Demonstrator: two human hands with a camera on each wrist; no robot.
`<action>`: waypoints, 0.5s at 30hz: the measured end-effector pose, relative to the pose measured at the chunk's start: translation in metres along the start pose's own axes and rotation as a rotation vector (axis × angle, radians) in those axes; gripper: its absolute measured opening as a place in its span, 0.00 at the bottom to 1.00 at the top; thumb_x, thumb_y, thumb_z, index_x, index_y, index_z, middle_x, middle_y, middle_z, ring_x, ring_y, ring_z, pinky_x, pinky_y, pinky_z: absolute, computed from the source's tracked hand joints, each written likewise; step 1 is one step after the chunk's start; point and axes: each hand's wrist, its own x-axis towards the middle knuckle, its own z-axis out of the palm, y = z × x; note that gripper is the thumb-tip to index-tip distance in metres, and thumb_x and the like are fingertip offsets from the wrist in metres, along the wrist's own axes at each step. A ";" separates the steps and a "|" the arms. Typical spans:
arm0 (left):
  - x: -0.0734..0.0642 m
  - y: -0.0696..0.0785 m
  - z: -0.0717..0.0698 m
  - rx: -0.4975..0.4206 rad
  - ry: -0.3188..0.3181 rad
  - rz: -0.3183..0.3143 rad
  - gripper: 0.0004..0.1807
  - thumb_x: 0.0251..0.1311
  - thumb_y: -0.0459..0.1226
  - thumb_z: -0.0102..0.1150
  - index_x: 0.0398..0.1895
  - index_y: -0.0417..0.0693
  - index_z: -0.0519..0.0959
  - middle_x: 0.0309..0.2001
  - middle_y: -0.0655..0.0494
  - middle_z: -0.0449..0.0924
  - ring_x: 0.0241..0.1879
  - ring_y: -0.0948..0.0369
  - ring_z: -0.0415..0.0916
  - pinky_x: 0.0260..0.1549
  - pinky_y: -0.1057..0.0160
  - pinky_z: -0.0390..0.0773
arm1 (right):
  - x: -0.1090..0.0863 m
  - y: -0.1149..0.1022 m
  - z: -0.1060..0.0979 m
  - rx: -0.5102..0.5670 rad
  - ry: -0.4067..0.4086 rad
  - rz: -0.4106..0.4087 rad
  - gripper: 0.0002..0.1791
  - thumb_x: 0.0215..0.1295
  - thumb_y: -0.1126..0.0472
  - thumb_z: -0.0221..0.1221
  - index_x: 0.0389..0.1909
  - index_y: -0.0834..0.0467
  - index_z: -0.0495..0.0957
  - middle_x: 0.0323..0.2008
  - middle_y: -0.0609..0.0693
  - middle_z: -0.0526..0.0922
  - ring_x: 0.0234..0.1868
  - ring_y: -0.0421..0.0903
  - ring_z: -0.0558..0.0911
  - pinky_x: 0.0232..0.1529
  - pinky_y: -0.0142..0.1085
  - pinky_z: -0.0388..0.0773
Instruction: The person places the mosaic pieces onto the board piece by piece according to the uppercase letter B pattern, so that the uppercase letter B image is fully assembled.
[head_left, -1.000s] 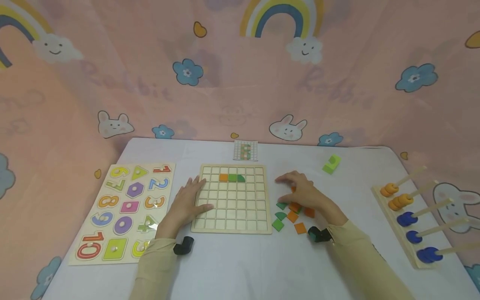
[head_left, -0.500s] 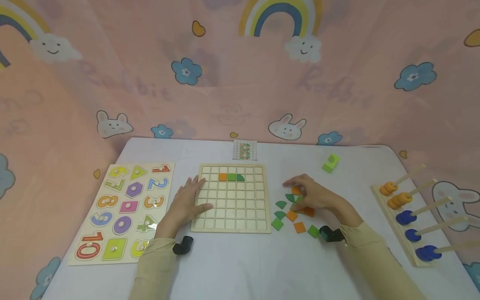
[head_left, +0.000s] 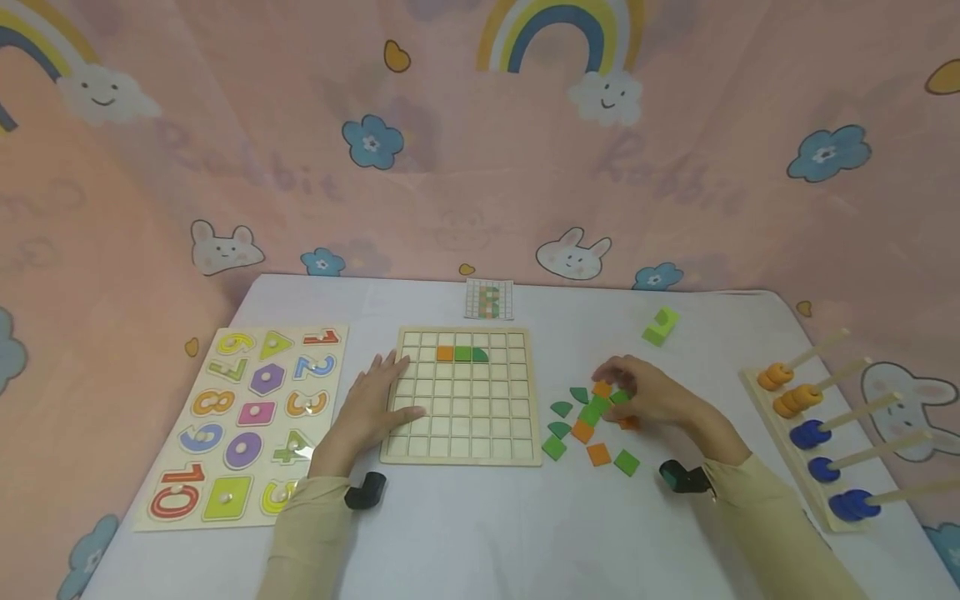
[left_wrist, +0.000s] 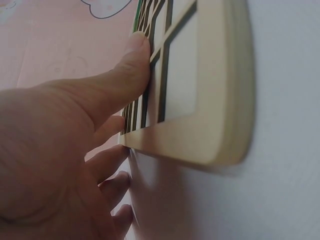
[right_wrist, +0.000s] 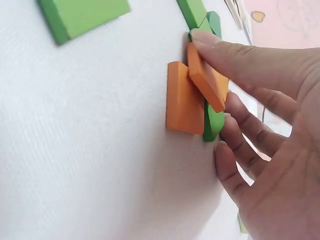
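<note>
My left hand (head_left: 372, 408) rests on the left edge of a wooden grid board (head_left: 465, 461), its thumb over the squares and its fingers spread along the frame. In the left wrist view the thumb (left_wrist: 132, 67) lies on the grid. One row of the board bears an orange square tile (head_left: 446, 354), a green square tile (head_left: 463, 354) and a green quarter-round tile (head_left: 480, 355). Right of the board, my right hand (head_left: 648, 396) is over a loose heap of tiles. Its thumb (right_wrist: 215, 42) touches a tilted orange tile (right_wrist: 205, 75), which leans on another orange tile (right_wrist: 182, 102); the fingers are loosely bent.
Several loose green and orange tiles, including a green square (head_left: 626, 462), lie near the board's right side. A pattern card (head_left: 490, 300) is behind the board. A number puzzle (head_left: 243, 425) lies left, a bead stacker (head_left: 806, 454) right, and light-green blocks (head_left: 662, 327) at the back.
My right hand has moved right across the heap, uncovering more green and orange tiles and spreading some apart. The left hand has stayed on the board.
</note>
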 end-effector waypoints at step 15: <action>-0.002 0.002 -0.001 -0.020 0.009 0.007 0.51 0.62 0.46 0.75 0.85 0.48 0.58 0.87 0.48 0.44 0.88 0.46 0.34 0.87 0.44 0.34 | 0.005 -0.010 0.013 -0.032 0.025 -0.023 0.10 0.63 0.64 0.72 0.44 0.57 0.85 0.53 0.59 0.78 0.58 0.61 0.74 0.67 0.62 0.76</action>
